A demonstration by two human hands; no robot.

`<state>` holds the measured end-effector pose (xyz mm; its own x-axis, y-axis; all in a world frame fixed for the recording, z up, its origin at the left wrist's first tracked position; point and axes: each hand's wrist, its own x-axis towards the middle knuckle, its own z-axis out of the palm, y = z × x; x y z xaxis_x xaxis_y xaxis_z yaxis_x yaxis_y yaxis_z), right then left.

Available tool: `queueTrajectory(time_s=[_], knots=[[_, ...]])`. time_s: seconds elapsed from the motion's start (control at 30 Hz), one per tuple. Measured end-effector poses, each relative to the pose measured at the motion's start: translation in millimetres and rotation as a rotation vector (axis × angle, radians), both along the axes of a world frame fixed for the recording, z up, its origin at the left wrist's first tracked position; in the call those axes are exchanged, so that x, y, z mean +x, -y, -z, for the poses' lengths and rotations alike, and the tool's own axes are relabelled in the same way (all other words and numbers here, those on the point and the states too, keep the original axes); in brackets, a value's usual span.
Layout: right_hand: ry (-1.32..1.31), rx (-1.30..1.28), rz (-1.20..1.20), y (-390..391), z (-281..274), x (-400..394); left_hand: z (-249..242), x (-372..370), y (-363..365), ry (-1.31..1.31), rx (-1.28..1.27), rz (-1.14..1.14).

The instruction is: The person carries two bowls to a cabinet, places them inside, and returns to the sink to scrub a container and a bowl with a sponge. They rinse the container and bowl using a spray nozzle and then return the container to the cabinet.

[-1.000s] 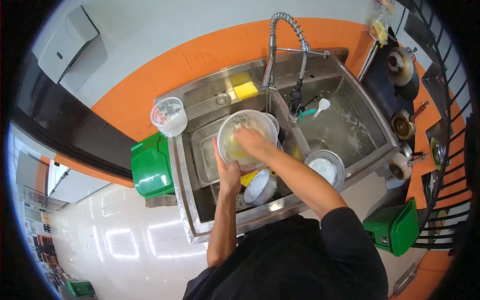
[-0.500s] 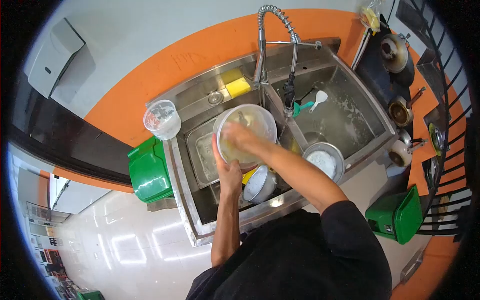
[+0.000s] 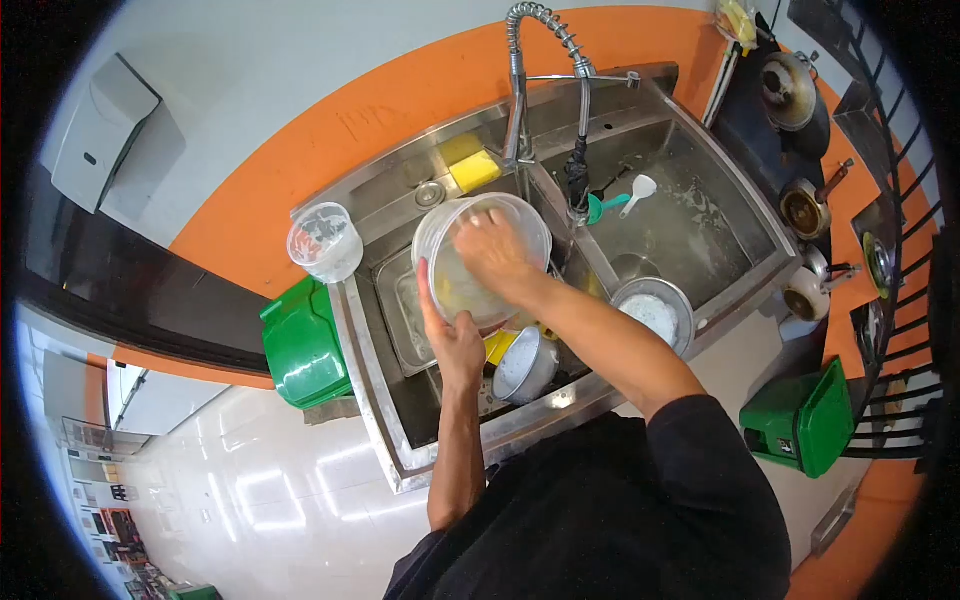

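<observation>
A round translucent plastic tub (image 3: 528,232) is tilted over the left sink basin, its mouth facing me. My left hand (image 3: 455,340) grips its near left rim, thumb and fingers on either side of the wall. Inside the tub is my right hand (image 3: 490,250), fingers curled against the inner wall; whatever they may hold is hidden. Below the tub, a metal pot (image 3: 525,367) leans in the basin beside something yellow (image 3: 499,345). A metal tray (image 3: 398,300) lies in the basin to the left, partly covered by the tub.
A smaller clear container (image 3: 325,243) stands on the sink's left corner. A yellow sponge (image 3: 474,171) lies on the back ledge near the spring faucet (image 3: 517,90). The right basin holds water, a white scoop (image 3: 640,193) and a bowl of suds (image 3: 652,315). Green bins (image 3: 305,345) flank the sink.
My right hand has moved up inside the tub, from a motion blur near its left side towards the far wall. My left hand keeps its hold on the rim.
</observation>
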<state>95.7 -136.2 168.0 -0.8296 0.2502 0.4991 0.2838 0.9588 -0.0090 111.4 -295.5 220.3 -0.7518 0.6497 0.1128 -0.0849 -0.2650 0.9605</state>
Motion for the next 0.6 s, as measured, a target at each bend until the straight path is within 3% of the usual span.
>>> queueTrajectory(time_s=[0.03,0.07,0.13,0.17,0.23,0.27,0.33,0.37,0.4,0.47,0.6], knots=[[0.105,0.089,0.151,-1.1,-3.2,-0.6,-4.3,-2.3,0.2,0.035,0.0,-0.003],[0.102,0.088,0.146,1.9,-5.0,3.4,5.8,-6.0,-0.2,0.031,-0.001,-0.007],[0.635,-0.315,0.005,10.6,-6.7,15.7,31.9,-15.0,-5.3,-0.201,-0.028,-0.107],[0.628,-0.318,0.012,14.6,-4.1,17.3,34.6,-16.2,-8.4,-0.28,-0.035,-0.139],[0.484,-0.805,-0.191,23.2,2.3,19.8,41.6,-16.3,-10.5,-0.388,-0.047,-0.264],[0.476,-0.808,-0.185,26.2,-2.5,23.5,43.0,-18.5,-12.4,-0.393,-0.046,-0.255],[0.404,-0.724,-0.11,34.7,-10.0,30.6,47.0,-25.1,-9.6,-0.146,0.111,-0.208],[0.301,-0.51,-0.133,39.2,-25.9,42.4,41.3,-26.2,-9.4,-0.206,0.108,-0.237],[0.304,-0.511,-0.14,38.0,-23.0,44.2,40.9,-29.1,-7.5,-0.206,0.106,-0.244],[0.054,-0.205,-0.184,30.3,-15.6,43.6,40.5,-36.5,-6.3,-0.382,0.054,-0.277],[0.054,-0.199,-0.248,39.6,18.3,54.0,52.3,-54.7,-3.7,-0.446,0.048,-0.348]])
